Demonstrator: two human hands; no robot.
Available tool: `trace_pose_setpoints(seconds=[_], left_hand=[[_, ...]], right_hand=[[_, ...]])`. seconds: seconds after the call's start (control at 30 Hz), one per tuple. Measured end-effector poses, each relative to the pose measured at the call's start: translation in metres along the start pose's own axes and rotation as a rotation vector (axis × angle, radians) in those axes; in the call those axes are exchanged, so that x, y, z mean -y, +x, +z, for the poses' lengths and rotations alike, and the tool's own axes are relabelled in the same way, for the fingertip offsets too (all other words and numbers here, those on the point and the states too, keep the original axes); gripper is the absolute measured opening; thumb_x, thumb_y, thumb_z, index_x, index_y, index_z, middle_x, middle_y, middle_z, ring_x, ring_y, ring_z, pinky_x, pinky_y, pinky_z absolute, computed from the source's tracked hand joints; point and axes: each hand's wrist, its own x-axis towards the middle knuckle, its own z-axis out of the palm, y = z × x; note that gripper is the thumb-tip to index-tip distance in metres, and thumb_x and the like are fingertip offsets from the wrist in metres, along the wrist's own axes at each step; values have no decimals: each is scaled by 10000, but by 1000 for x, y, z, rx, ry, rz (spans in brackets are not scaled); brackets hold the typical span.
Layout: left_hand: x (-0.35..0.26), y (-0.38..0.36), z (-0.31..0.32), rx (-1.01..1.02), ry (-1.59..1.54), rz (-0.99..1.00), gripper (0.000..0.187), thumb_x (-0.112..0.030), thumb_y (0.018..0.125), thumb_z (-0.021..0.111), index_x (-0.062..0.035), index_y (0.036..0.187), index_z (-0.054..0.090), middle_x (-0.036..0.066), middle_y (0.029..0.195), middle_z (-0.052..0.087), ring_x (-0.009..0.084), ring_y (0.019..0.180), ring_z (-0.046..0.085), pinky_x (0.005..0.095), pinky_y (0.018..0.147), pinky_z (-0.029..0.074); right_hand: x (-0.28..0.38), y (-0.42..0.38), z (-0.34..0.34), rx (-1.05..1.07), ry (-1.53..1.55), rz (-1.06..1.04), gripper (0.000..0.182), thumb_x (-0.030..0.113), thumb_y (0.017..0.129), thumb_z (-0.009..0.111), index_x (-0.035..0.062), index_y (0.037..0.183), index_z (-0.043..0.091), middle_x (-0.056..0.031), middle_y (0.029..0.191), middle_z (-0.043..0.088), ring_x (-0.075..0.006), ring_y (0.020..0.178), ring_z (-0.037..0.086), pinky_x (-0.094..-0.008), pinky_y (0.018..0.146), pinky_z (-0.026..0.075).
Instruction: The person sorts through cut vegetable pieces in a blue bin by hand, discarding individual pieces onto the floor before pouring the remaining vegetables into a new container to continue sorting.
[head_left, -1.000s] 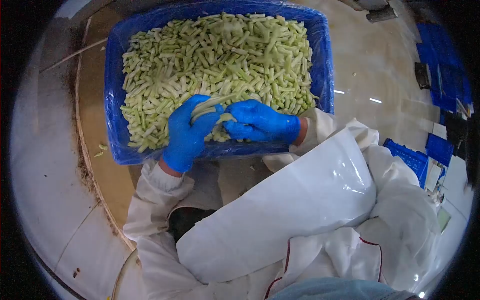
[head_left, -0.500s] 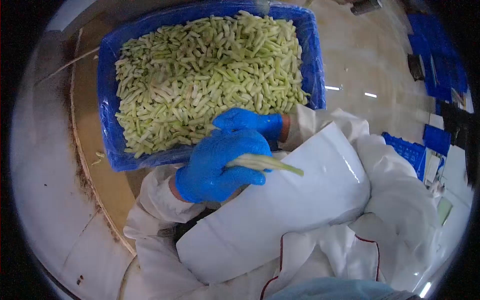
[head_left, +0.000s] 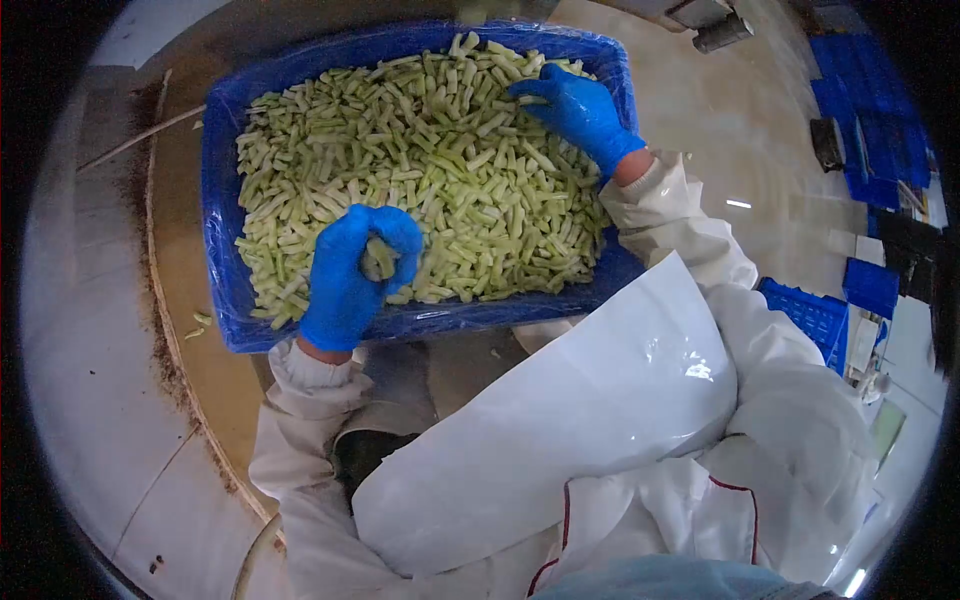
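A blue tub [head_left: 225,290] lined with clear plastic is heaped with cut pale-green vegetable stalk pieces [head_left: 420,170]. Over its near left side, my left hand [head_left: 345,275], in a blue glove, is curled with thumb and fingers nearly meeting. Pale-green stalk pieces [head_left: 378,260] show in the hollow of that hand, seen end on. My right hand [head_left: 582,112], also in a blue glove, reaches to the far right part of the heap. Its thumb and forefinger are apart and touch the top pieces; nothing held shows, and the other fingertips are partly hidden.
A white apron [head_left: 560,420] covers my lap, close to the tub's near edge. Stray scraps [head_left: 200,325] lie on the brown surface at left. Blue crates [head_left: 810,315] stand to the right, and a metal cylinder [head_left: 722,35] is at the upper right.
My hands were together over the near edge, the left holding one long stalk. They have separated: left moved up-left over the heap, right to the far right. The long stalk is out of sight.
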Motion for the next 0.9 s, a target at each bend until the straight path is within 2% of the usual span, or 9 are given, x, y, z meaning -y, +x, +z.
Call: trace_pose_setpoints(seconds=[0.1, 0.2, 0.3, 0.4, 0.53, 0.6, 0.67, 0.77, 0.9], left_hand=[[2, 5, -14, -18, 78, -3, 267, -256, 892, 500, -10, 958, 580, 96, 835, 598, 132, 658, 536, 264, 520, 420], [-13, 3, 19, -268, 80, -15, 265, -247, 865, 522, -12, 946, 613, 91, 860, 609, 129, 701, 551, 246, 566, 436], [-4, 5, -5, -49, 35, -4, 295, -230, 818, 571, -27, 1027, 619, 88, 909, 622, 132, 752, 572, 236, 638, 457], [-4, 5, -1, -132, 445, -173, 382, -187, 802, 594, -28, 1148, 567, 74, 946, 628, 134, 789, 585, 267, 700, 483], [26, 12, 20, -123, 1510, 593, 431, -290, 819, 633, -117, 1204, 543, 91, 960, 591, 224, 745, 633, 357, 598, 512], [25, 6, 27, -56, 1650, 361, 355, -366, 801, 625, -148, 1078, 582, 97, 914, 571, 277, 676, 622, 386, 551, 499], [27, 3, 28, 24, 1825, 164, 292, -347, 818, 601, -153, 1036, 581, 87, 864, 576, 276, 630, 606, 391, 568, 494], [34, -4, 27, 108, 1986, 87, 183, -290, 819, 586, -123, 894, 576, 80, 770, 541, 274, 670, 617, 400, 573, 490], [25, -14, 18, 373, 1527, 389, 135, -217, 802, 590, -85, 830, 584, 96, 806, 590, 266, 624, 596, 375, 539, 468]], right_hand=[[-4, -1, -4, 135, -113, -12, 253, 270, 806, 618, 185, 1042, 654, -111, 989, 570, -306, 815, 609, -400, 675, 487], [-1, -12, -3, 120, -79, 48, 259, 272, 822, 613, 147, 1046, 650, -115, 1016, 589, -302, 845, 612, -385, 685, 490], [34, -26, -13, 75, 93, 135, 279, 311, 843, 585, 134, 1053, 638, -166, 884, 616, -327, 793, 622, -412, 668, 493], [98, -40, -42, 323, 378, 256, 322, 357, 874, 565, 104, 1063, 629, -215, 825, 635, -339, 767, 639, -387, 676, 505], [133, -45, -25, 466, 949, 206, 347, 330, 891, 574, 53, 1096, 611, -157, 886, 655, -205, 798, 633, -320, 730, 489], [143, -39, -26, 519, 1266, 257, 417, 405, 877, 579, 32, 1058, 625, -170, 873, 664, -196, 797, 637, -323, 736, 489], [146, -44, -24, 630, 1207, 273, 422, 411, 888, 564, 20, 1034, 628, -131, 856, 656, -120, 807, 575, -306, 754, 469], [146, -45, -29, 825, 988, 244, 367, 379, 893, 562, 28, 971, 636, -105, 835, 644, -99, 786, 552, -296, 734, 454], [132, -42, -52, 1003, 1234, -112, 253, 241, 886, 603, 14, 993, 635, -68, 877, 636, -122, 821, 552, -298, 774, 447]])
